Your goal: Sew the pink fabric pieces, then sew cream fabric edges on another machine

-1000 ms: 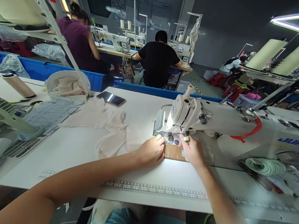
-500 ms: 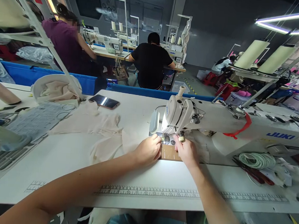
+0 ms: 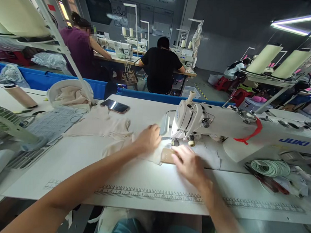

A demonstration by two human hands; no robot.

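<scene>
A white JUKI sewing machine [image 3: 184, 120] stands on the table, its needle area lit. My left hand [image 3: 148, 140] is closed, fingers curled together, just left of the machine head. Pale cream fabric [image 3: 157, 154] lies beneath and beside it; whether a piece is pinched in the fingers is hidden. My right hand [image 3: 189, 164], slightly blurred, reaches with extended fingers over the right part of a brown plate [image 3: 167, 156] in front of the needle. More thin cream fabric [image 3: 115, 128] spreads across the table to the left.
A phone [image 3: 115, 106], a fabric-filled white bin [image 3: 53, 92] and a small green fan [image 3: 10, 120] are on the left. Coiled pale cord [image 3: 270, 168] and dark red-handled scissors [image 3: 275, 185] lie right. Two people sit at machines beyond the blue trough [image 3: 151, 95].
My left hand has moved left and up, away from the needle. My right hand has come down and left from beside the presser foot onto the brown plate. Cream fabric now partly covers the plate's left side.
</scene>
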